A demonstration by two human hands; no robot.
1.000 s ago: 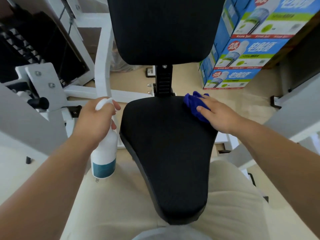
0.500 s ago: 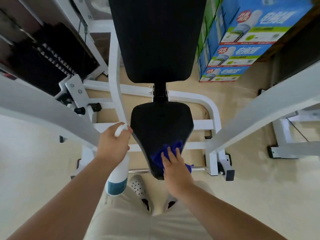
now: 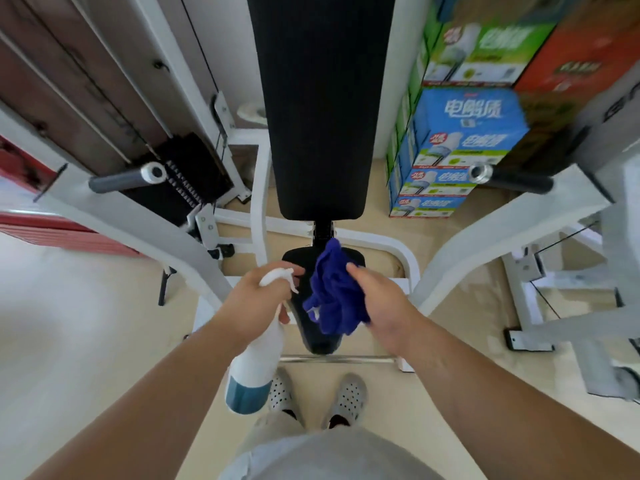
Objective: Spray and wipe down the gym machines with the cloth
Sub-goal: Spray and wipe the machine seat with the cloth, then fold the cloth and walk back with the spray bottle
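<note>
1. Left hand [image 3: 258,292] is clamped on the bottle [image 3: 254,368]; aim its nozzle at the backrest [image 3: 320,98] ahead.
2. Right hand [image 3: 384,306] clutches the cloth [image 3: 334,296], bunched over the seat [image 3: 320,337]; spread it flat before wiping.

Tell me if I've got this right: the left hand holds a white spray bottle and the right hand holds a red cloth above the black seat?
Not quite: the head view shows the cloth is blue, not red. The rest holds.
</note>
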